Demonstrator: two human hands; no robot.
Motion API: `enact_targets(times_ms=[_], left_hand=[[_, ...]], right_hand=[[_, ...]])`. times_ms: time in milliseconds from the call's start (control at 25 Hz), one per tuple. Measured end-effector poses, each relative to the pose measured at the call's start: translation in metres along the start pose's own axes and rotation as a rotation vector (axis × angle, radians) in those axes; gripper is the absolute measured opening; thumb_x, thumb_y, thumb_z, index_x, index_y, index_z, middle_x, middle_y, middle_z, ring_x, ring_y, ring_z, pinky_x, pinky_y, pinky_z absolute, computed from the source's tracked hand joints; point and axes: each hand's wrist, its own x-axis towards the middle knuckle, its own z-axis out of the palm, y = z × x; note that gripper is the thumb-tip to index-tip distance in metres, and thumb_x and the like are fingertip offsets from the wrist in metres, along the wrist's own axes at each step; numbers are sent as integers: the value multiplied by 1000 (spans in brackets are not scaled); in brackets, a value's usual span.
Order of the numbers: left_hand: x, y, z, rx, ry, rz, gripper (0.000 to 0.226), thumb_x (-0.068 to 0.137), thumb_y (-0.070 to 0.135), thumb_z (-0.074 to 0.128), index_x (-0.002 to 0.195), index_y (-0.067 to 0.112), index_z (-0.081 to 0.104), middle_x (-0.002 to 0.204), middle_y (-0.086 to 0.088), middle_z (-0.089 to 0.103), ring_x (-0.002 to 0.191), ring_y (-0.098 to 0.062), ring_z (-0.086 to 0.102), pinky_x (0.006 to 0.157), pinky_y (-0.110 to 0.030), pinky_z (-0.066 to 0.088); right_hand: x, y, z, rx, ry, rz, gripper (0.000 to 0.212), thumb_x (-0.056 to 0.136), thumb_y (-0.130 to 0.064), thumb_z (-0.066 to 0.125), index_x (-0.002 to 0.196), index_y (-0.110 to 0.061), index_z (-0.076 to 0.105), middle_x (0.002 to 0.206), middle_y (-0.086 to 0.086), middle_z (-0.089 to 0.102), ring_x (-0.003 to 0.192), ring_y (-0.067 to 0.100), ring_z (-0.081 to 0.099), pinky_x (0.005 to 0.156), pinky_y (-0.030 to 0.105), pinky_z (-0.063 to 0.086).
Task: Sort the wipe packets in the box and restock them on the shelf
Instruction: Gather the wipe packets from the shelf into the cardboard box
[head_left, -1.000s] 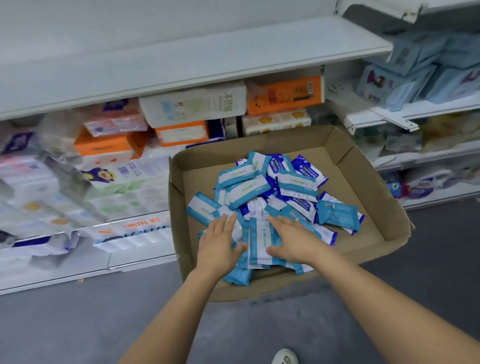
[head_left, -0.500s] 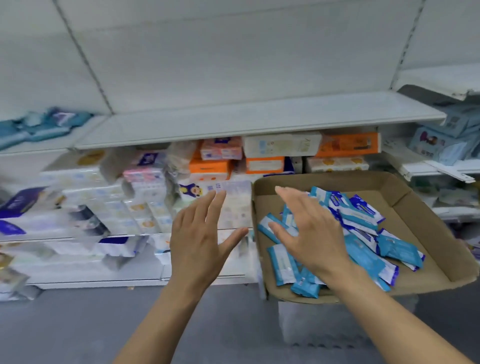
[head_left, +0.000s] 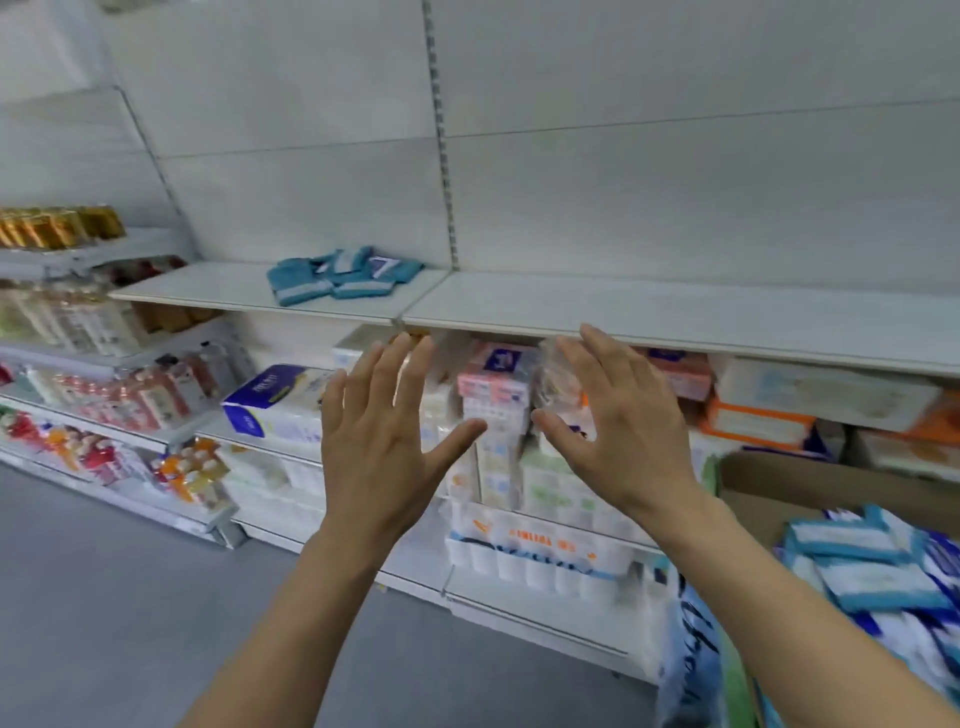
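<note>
Both hands, the left hand (head_left: 387, 441) and the right hand (head_left: 618, 426), hung empty with fingers spread before the white metal shelf (head_left: 649, 317). Blue-and-white soft plastic wipe packets (head_left: 862, 566) lay heaped in the brown cardboard box (head_left: 753, 470) at right; a few teal packets (head_left: 343, 278) lay on the shelf. They looked light, pliable and slick, probably best pinched across the flat middle.

Teal-and-white wipe packets (head_left: 344, 278) on a white shelf (head_left: 623, 312).

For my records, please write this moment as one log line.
left hand: open, empty | right hand: open, empty | packets: on shelf | box: more packets inside
</note>
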Motion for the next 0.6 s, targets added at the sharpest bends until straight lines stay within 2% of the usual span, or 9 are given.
enact_targets(times_ms=[240,400,600], left_hand=[[76,-86,45,56,0,-67,79,88,73,34,146,19,37,145,-4,46,135,-24,39,111,-51,32],[128,-142,79,96,-43,-120,79,89,72,29,146,18,38,144,-5,46,133,-25,41,110,-46,31],[171,-219,116,93,-69,-189,83,87,75,24,148,20,35,148,-2,43,136,-22,37,113,-40,28]], right_hand=[[111,-27,84,61,-53,-53,66,84,-58,43,139,-22,45,144,5,47,128,27,48,101,46,41],[184,-42,144,118,-106,-78,65,88,-55,48,145,-24,37,150,2,39,135,23,39,105,42,36],[260,-77,214,169,-191,-97,64,93,-51,49,149,-29,28,154,-5,28,138,16,29,102,37,37]])
